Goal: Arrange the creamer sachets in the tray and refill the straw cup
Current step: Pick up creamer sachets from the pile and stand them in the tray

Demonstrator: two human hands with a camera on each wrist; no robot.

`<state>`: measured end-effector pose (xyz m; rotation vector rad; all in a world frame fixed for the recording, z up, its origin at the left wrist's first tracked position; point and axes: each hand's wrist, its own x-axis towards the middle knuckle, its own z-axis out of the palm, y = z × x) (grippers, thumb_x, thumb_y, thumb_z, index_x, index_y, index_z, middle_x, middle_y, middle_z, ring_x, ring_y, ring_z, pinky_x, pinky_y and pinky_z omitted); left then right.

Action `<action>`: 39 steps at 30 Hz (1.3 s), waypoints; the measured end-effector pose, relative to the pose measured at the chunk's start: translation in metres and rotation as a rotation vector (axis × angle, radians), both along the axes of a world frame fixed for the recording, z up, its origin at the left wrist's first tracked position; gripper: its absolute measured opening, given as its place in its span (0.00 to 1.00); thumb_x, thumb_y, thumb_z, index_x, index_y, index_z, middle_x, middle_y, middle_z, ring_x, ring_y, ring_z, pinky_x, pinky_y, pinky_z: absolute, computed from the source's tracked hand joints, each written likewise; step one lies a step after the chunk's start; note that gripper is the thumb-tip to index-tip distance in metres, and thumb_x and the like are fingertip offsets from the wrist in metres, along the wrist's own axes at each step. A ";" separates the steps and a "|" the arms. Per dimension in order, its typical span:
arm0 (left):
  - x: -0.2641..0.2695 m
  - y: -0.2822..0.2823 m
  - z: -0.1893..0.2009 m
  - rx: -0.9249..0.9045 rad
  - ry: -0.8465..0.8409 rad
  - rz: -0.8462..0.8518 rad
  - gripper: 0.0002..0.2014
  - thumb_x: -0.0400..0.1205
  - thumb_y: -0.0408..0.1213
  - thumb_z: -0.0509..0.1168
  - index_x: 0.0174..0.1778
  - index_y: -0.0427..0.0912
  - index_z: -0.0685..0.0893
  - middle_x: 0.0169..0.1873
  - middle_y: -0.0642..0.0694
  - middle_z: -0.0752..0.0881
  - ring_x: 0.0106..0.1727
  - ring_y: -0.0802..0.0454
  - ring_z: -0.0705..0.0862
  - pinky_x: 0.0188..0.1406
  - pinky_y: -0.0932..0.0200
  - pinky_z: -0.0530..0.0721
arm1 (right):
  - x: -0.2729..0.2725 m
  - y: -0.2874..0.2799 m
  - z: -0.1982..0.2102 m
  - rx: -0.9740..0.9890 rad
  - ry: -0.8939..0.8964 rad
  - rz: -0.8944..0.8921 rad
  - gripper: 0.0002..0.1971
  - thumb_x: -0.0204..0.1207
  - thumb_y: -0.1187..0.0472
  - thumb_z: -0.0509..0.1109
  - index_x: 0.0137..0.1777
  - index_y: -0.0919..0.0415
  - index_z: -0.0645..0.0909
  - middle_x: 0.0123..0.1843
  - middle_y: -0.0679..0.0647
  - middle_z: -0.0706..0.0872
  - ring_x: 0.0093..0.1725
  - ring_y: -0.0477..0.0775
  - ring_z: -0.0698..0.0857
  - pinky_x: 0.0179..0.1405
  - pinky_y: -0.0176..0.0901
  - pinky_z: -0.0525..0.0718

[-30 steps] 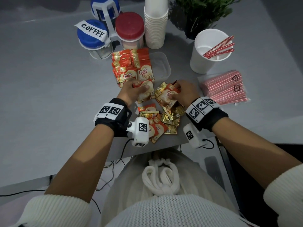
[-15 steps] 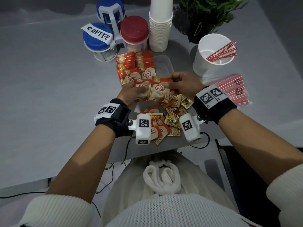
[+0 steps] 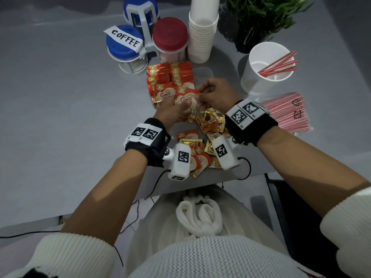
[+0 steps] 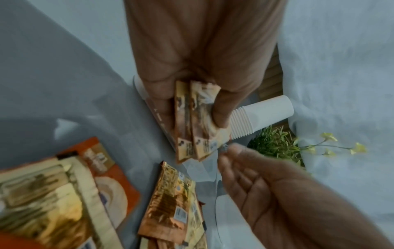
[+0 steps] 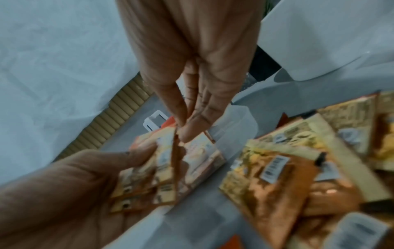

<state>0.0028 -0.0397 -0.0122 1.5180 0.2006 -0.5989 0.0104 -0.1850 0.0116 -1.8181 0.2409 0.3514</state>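
The left hand (image 3: 170, 111) sits just left of centre in the head view, fingers curled round a small stack of creamer sachets (image 4: 192, 121) held on edge; in the left wrist view the thumb and fingers clamp the stack from both sides. The right hand (image 3: 216, 95) meets it from the right, thumb and forefinger pressed together in a pinch on the upper edge of one red sachet (image 3: 190, 93) at the stack (the remaining fingers lie loosely extended in the right wrist view). Both hands are above the near end of the clear tray (image 3: 204, 75), which lies at upper centre of the frame on the grey desk (image 3: 60, 97). The left part of the tray holds two rows of filed sachets (image 3: 170, 77), standing overlapped; its right part shows bare plastic. Loose sachets (image 3: 210, 121), gold and red, lie in a heap on the desk below the hands, partly hidden by the wrist cameras. The white straw cup (image 3: 267, 69) stands at upper right with a few red-striped straws (image 3: 279, 65) leaning against its rim. A sealed pack of straws (image 3: 287, 111) lies flat just below the cup, near the right wrist.
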 end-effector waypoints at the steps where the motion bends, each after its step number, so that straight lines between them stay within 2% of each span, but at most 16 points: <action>1: 0.000 0.001 -0.002 0.019 -0.009 0.018 0.06 0.83 0.32 0.61 0.53 0.36 0.81 0.40 0.44 0.84 0.41 0.50 0.84 0.45 0.54 0.84 | -0.001 -0.002 -0.003 -0.030 0.001 -0.022 0.12 0.73 0.77 0.67 0.36 0.60 0.73 0.29 0.59 0.80 0.19 0.43 0.82 0.22 0.35 0.84; 3: 0.001 0.004 -0.005 0.028 0.000 0.060 0.07 0.82 0.30 0.61 0.54 0.35 0.81 0.42 0.43 0.84 0.46 0.46 0.83 0.54 0.48 0.82 | -0.003 -0.009 -0.012 -0.247 -0.009 -0.016 0.12 0.74 0.75 0.66 0.34 0.60 0.73 0.30 0.58 0.81 0.25 0.49 0.83 0.29 0.41 0.83; 6: 0.000 0.008 -0.006 0.034 0.025 0.104 0.12 0.82 0.28 0.60 0.62 0.32 0.77 0.40 0.46 0.83 0.42 0.52 0.82 0.45 0.55 0.83 | -0.009 -0.017 -0.028 -0.612 -0.037 0.173 0.02 0.73 0.71 0.67 0.43 0.66 0.81 0.45 0.62 0.84 0.42 0.54 0.81 0.41 0.43 0.77; 8: 0.000 0.010 -0.005 0.035 0.032 0.111 0.14 0.82 0.27 0.60 0.64 0.30 0.76 0.40 0.47 0.83 0.41 0.53 0.82 0.43 0.58 0.83 | -0.014 -0.019 -0.035 -0.703 -0.038 0.307 0.09 0.70 0.68 0.70 0.50 0.65 0.82 0.51 0.61 0.81 0.51 0.58 0.80 0.45 0.42 0.73; 11: -0.001 0.012 -0.005 0.039 0.039 0.111 0.16 0.82 0.27 0.61 0.65 0.28 0.75 0.44 0.44 0.84 0.44 0.49 0.84 0.52 0.49 0.83 | -0.021 -0.015 -0.035 -0.839 -0.049 0.497 0.24 0.68 0.57 0.75 0.64 0.58 0.77 0.64 0.60 0.74 0.64 0.62 0.74 0.59 0.50 0.76; 14: -0.004 0.013 -0.004 0.036 0.045 0.135 0.16 0.82 0.27 0.61 0.66 0.28 0.75 0.53 0.38 0.83 0.53 0.42 0.82 0.62 0.43 0.79 | -0.028 -0.010 -0.037 -0.980 -0.062 0.619 0.34 0.65 0.50 0.77 0.71 0.57 0.71 0.70 0.60 0.69 0.69 0.64 0.68 0.65 0.56 0.75; 18: -0.006 0.016 -0.007 0.030 0.070 0.175 0.16 0.83 0.27 0.60 0.66 0.29 0.75 0.54 0.37 0.82 0.53 0.42 0.82 0.62 0.44 0.79 | -0.035 -0.003 -0.042 -1.108 -0.127 0.649 0.30 0.72 0.51 0.71 0.72 0.61 0.69 0.70 0.62 0.71 0.68 0.66 0.69 0.63 0.55 0.75; 21: -0.007 0.018 -0.008 0.028 0.073 0.184 0.15 0.83 0.28 0.60 0.65 0.29 0.76 0.47 0.40 0.84 0.50 0.41 0.82 0.61 0.43 0.79 | -0.035 -0.001 -0.041 -1.045 -0.180 0.571 0.19 0.78 0.64 0.62 0.68 0.65 0.73 0.66 0.64 0.77 0.65 0.66 0.74 0.59 0.54 0.76; 23: -0.007 0.019 -0.008 0.028 0.076 0.196 0.15 0.83 0.28 0.60 0.65 0.28 0.75 0.45 0.41 0.84 0.47 0.43 0.83 0.59 0.43 0.80 | -0.032 -0.004 -0.036 -0.930 -0.227 0.471 0.16 0.77 0.70 0.59 0.64 0.65 0.77 0.60 0.65 0.83 0.60 0.66 0.79 0.56 0.53 0.79; 26: -0.006 0.017 -0.006 0.046 0.053 0.191 0.15 0.82 0.29 0.61 0.65 0.28 0.76 0.51 0.36 0.83 0.53 0.41 0.81 0.61 0.43 0.79 | -0.025 -0.014 -0.021 -0.679 -0.252 0.250 0.13 0.77 0.70 0.61 0.60 0.66 0.81 0.55 0.64 0.86 0.54 0.63 0.84 0.49 0.46 0.79; 29: -0.004 0.012 -0.003 0.033 0.063 0.184 0.15 0.82 0.29 0.61 0.65 0.30 0.76 0.53 0.37 0.82 0.53 0.42 0.81 0.61 0.46 0.79 | -0.019 -0.016 -0.003 -0.406 -0.116 0.105 0.13 0.77 0.67 0.66 0.61 0.67 0.76 0.55 0.59 0.83 0.52 0.55 0.82 0.46 0.42 0.79; 31: -0.003 0.008 0.000 0.019 0.071 0.156 0.16 0.82 0.30 0.62 0.65 0.32 0.77 0.56 0.37 0.83 0.57 0.40 0.83 0.65 0.44 0.79 | -0.019 -0.016 0.005 -0.245 -0.016 0.100 0.18 0.75 0.68 0.69 0.64 0.67 0.71 0.53 0.57 0.81 0.44 0.49 0.82 0.34 0.33 0.83; 33: -0.002 0.004 0.003 0.010 0.064 0.101 0.16 0.81 0.34 0.64 0.64 0.33 0.79 0.58 0.36 0.84 0.60 0.38 0.83 0.67 0.40 0.78 | -0.021 -0.015 0.009 -0.177 0.034 0.123 0.22 0.73 0.69 0.71 0.65 0.67 0.68 0.52 0.55 0.79 0.38 0.43 0.81 0.23 0.24 0.80; 35: -0.003 0.000 0.006 -0.017 0.053 0.048 0.11 0.82 0.35 0.63 0.59 0.36 0.80 0.56 0.36 0.85 0.59 0.37 0.84 0.65 0.40 0.79 | -0.021 -0.015 0.007 -0.122 0.065 0.138 0.22 0.71 0.69 0.73 0.62 0.64 0.68 0.53 0.56 0.80 0.38 0.43 0.81 0.22 0.26 0.80; 38: -0.005 -0.005 0.008 -0.014 0.005 -0.032 0.04 0.81 0.34 0.64 0.49 0.42 0.82 0.48 0.41 0.86 0.52 0.41 0.85 0.59 0.43 0.81 | -0.021 -0.013 0.002 -0.098 0.076 0.187 0.21 0.71 0.69 0.73 0.55 0.59 0.63 0.54 0.58 0.80 0.39 0.46 0.82 0.27 0.33 0.83; 39: -0.006 -0.006 0.008 -0.010 -0.010 -0.044 0.03 0.81 0.33 0.64 0.48 0.43 0.82 0.46 0.43 0.86 0.50 0.42 0.85 0.58 0.44 0.82 | -0.020 -0.013 0.001 -0.108 0.069 0.209 0.20 0.72 0.68 0.72 0.54 0.58 0.62 0.53 0.58 0.79 0.39 0.46 0.82 0.27 0.31 0.83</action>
